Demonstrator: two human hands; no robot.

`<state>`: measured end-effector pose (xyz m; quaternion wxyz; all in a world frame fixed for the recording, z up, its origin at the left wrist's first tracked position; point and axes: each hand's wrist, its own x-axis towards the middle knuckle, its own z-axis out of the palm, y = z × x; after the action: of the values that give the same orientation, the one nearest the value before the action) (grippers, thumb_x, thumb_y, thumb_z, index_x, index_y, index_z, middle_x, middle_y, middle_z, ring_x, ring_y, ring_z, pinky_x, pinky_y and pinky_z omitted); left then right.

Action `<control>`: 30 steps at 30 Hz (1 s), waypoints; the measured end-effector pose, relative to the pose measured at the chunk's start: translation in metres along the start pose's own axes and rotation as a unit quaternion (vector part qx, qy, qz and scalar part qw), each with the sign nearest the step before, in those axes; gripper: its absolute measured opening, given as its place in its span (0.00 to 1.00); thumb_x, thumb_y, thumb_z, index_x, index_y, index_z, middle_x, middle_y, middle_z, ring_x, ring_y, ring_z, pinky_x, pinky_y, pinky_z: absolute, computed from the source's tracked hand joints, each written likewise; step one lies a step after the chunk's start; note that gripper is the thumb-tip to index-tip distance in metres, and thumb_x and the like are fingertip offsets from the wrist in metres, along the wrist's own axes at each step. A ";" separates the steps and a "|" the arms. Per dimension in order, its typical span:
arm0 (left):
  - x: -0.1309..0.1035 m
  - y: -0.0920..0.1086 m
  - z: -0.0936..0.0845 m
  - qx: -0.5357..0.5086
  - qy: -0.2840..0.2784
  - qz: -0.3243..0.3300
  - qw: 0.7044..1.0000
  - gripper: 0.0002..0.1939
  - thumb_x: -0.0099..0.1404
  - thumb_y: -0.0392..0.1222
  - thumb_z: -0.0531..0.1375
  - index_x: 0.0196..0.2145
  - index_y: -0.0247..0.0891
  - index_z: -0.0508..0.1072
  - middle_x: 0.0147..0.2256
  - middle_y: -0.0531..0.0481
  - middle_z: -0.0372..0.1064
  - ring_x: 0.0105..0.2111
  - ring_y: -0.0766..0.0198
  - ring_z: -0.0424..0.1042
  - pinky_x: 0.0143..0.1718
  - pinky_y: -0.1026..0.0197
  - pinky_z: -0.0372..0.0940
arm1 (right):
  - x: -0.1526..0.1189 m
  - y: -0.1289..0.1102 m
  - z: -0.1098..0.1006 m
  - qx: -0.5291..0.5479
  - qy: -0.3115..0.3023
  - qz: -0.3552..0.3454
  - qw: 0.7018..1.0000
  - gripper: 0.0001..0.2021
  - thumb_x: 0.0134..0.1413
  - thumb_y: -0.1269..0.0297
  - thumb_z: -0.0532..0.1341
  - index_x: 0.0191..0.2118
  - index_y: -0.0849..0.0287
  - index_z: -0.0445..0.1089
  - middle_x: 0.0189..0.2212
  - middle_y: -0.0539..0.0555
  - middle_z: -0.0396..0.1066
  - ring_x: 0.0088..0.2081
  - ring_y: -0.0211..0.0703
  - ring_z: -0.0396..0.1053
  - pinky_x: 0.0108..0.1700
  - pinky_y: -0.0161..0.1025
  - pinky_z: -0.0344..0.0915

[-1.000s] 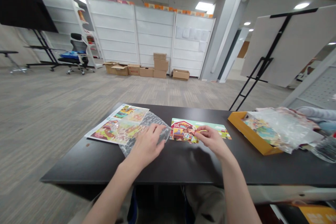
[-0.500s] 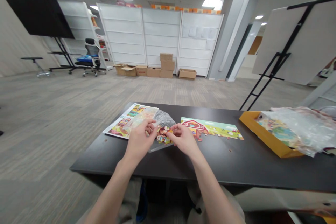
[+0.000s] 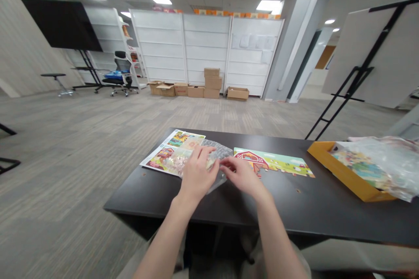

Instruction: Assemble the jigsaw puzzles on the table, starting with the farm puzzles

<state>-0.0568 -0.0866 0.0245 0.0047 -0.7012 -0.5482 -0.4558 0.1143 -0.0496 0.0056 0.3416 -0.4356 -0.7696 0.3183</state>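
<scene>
Currently, a strip of joined jigsaw pieces [image 3: 284,165] lies flat on the dark surface [image 3: 288,209], just beyond and to the right of the right hand [image 3: 240,174]. It is brightly printed: a red barn with white trim at its left end, then green fields with small figures under a pale blue sky. Its far edge runs straight, while the near edge is ragged with knobs and notches. Both hands meet over a clear, crinkled plastic bag [image 3: 220,150] that overlaps a colourful printed sheet [image 3: 162,153]. The left hand [image 3: 200,170] arches over the bag, fingers loosely bent and slightly spread; the right one's fingers are curled and drawn together, their tips close to the left thumb. Whether either hand grips anything, I cannot tell. Farther right sits a yellow box [image 3: 347,176].
</scene>
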 end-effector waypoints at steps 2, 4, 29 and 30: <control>-0.001 0.010 0.002 -0.001 -0.002 0.045 0.999 0.12 0.67 0.39 0.59 0.49 0.39 0.70 0.48 0.44 0.72 0.48 0.56 0.72 0.52 0.54 0.66 | -0.009 0.019 -0.026 -0.068 0.060 0.052 0.995 0.06 0.57 0.64 0.60 0.37 0.57 0.74 0.32 0.54 0.78 0.32 0.43 0.74 0.37 0.40 0.67; -0.003 0.020 0.006 0.011 -0.045 0.078 0.996 0.08 0.69 0.40 0.58 0.46 0.40 0.72 0.44 0.46 0.74 0.46 0.56 0.73 0.50 0.54 0.66 | -0.018 0.038 -0.049 -0.161 0.102 0.118 0.975 0.04 0.56 0.65 0.61 0.33 0.57 0.73 0.29 0.53 0.77 0.30 0.43 0.73 0.36 0.39 0.65; -0.004 0.066 0.079 0.109 -0.322 0.125 0.932 0.16 0.67 0.48 0.62 0.48 0.37 0.71 0.50 0.41 0.72 0.51 0.48 0.69 0.52 0.49 0.67 | -0.066 0.071 -0.095 -0.111 0.080 0.205 0.969 0.08 0.47 0.65 0.62 0.27 0.54 0.60 0.20 0.47 0.69 0.23 0.39 0.66 0.27 0.35 0.58; -0.003 0.066 0.080 0.112 -0.328 0.118 0.931 0.18 0.66 0.49 0.62 0.49 0.37 0.71 0.51 0.41 0.71 0.51 0.48 0.69 0.52 0.48 0.67 | -0.067 0.070 -0.096 -0.063 0.072 0.212 0.972 0.09 0.47 0.64 0.62 0.28 0.54 0.59 0.19 0.46 0.68 0.22 0.38 0.66 0.26 0.35 0.58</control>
<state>0.0448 -0.0751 0.0086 -0.0430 -0.8662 -0.4798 -0.1325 0.2488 -0.0612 -0.0118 0.2925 -0.6316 -0.6514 0.3020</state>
